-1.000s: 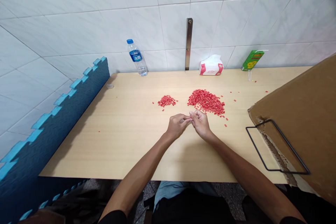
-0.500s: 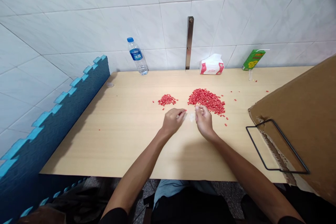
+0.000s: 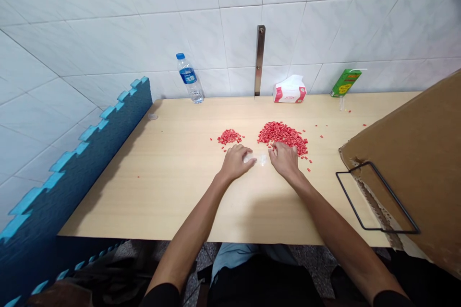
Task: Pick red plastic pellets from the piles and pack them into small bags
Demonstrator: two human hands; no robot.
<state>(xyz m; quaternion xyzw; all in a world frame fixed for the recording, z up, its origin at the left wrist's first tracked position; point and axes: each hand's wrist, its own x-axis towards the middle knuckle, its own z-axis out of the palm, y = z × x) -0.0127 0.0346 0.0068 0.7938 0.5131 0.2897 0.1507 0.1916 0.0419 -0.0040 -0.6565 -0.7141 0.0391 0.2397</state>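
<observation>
My left hand (image 3: 236,162) rests low over the table with thumb and fingertips apart. Small clear pieces (image 3: 248,157) lie in the gap between them. Another clear plastic bit (image 3: 262,159) is on the wood between my two hands. My right hand (image 3: 285,159) is palm down at the near edge of a large heap of small red pieces (image 3: 283,134), its thumb and forefinger slightly apart. Its other fingers cover part of the heap. A smaller heap of red pieces (image 3: 229,136) sits just beyond my left hand.
At the back stand a water bottle (image 3: 190,79), a tissue pack (image 3: 290,90) and a green drink carton (image 3: 345,82). A blue foam mat wall (image 3: 115,124) borders the left. On the right are a cardboard box (image 3: 406,153) and a black wire frame (image 3: 363,228). Stray red pieces (image 3: 309,170) lie about.
My left fingers have parted from a pinch on a red piece. My right hand has turned palm down and shifted slightly right, onto the large heap's near edge.
</observation>
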